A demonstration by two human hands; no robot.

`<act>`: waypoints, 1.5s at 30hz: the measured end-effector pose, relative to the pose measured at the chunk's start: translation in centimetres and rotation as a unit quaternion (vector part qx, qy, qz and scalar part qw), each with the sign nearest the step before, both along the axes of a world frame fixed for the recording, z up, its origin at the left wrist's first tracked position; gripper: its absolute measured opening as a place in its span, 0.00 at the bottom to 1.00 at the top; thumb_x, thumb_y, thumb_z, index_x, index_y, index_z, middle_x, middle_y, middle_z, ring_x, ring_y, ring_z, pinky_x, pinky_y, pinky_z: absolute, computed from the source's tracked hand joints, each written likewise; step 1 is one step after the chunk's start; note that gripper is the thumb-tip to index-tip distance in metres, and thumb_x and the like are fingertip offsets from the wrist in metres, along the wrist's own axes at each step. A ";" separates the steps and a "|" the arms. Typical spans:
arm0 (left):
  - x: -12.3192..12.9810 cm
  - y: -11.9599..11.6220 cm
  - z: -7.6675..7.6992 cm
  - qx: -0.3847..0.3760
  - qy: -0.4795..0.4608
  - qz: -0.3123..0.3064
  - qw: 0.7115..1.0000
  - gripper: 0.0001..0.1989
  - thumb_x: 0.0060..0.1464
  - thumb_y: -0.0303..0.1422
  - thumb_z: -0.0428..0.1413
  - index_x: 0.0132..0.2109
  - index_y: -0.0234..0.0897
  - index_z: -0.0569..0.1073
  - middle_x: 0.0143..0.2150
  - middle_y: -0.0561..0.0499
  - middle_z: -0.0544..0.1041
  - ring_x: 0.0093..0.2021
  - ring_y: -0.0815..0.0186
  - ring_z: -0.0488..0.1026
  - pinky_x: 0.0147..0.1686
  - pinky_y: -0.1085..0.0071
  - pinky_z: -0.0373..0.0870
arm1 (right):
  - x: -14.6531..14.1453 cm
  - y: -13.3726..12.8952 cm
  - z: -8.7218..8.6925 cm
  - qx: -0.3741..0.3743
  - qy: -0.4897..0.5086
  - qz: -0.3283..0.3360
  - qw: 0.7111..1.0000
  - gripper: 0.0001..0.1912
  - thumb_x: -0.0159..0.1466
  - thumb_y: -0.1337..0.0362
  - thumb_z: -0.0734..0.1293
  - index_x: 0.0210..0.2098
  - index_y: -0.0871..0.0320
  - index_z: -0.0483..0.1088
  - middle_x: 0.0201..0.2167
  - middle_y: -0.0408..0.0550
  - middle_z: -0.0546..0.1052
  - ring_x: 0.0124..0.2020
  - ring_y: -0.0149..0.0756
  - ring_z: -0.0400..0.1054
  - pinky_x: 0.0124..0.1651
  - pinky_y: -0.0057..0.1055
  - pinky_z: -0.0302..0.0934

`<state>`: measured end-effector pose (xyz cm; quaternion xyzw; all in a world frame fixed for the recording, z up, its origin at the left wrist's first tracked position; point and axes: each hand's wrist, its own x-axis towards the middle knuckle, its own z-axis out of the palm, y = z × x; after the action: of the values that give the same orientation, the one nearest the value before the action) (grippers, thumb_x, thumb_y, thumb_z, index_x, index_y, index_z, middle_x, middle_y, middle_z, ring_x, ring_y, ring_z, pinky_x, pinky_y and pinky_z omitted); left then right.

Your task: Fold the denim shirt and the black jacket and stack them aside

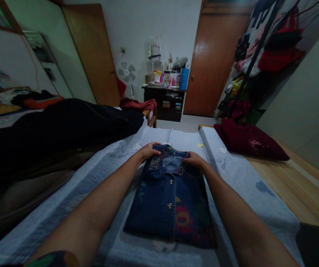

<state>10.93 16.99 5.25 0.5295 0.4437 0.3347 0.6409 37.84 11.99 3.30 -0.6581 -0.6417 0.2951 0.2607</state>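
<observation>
hands point(150, 151) gripping folded denim shirt point(159, 200) at collar

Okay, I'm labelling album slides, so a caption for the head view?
Both hands grip a folded denim garment at its collar.

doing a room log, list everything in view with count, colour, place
denim garment: 1, blue floral, centre
sheet: 1, pale blue, beneath garment
dark cloth: 1, black, left
cushion: 1, dark red, right
draped cloth: 1, red, behind sheet
wooden board: 1, tan, right
fan: 1, white, far wall
cabinet: 1, dark brown, far wall
small items: several, mixed colours, on cabinet
doors: 2, brown, far side
hanging clothes and bags: several, mixed, upper right
left hand: 1, bare, collar's left
right hand: 1, bare, collar's right
</observation>
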 end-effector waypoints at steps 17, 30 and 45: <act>0.8 -8.5 3.3 0.286 0.358 -0.197 0.867 0.12 0.53 0.41 0.53 0.33 0.36 0.74 0.29 0.52 0.76 0.31 0.65 0.72 0.32 0.73 0.63 | 1.3 -10.3 1.0 0.169 -0.181 0.199 0.948 0.24 0.52 0.71 0.65 0.49 0.56 0.72 0.53 0.55 0.69 0.53 0.46 0.62 0.56 0.42 0.55; 1.2 -9.8 0.7 0.313 0.527 -0.157 0.775 0.29 0.57 0.39 0.47 0.66 0.44 0.55 0.58 0.43 0.72 0.54 0.54 0.71 0.50 0.61 0.64 | -0.2 -3.9 3.2 -0.094 -0.266 -0.018 0.959 0.25 0.66 0.53 0.55 0.49 0.65 0.71 0.35 0.59 0.79 0.33 0.39 0.74 0.36 0.30 0.63; 3.6 -2.5 2.1 0.227 0.543 -0.176 0.789 0.10 0.47 0.30 0.56 0.37 0.35 0.80 0.35 0.48 0.81 0.35 0.64 0.76 0.32 0.75 0.65 | -2.1 0.4 1.0 -0.095 -0.315 0.107 0.938 0.23 0.61 0.65 0.64 0.55 0.63 0.68 0.52 0.60 0.74 0.49 0.40 0.70 0.44 0.26 0.61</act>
<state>14.57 14.51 7.30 0.8232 0.5288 -0.0352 0.2037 35.78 12.37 4.33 -0.6667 -0.7265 0.1583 -0.0520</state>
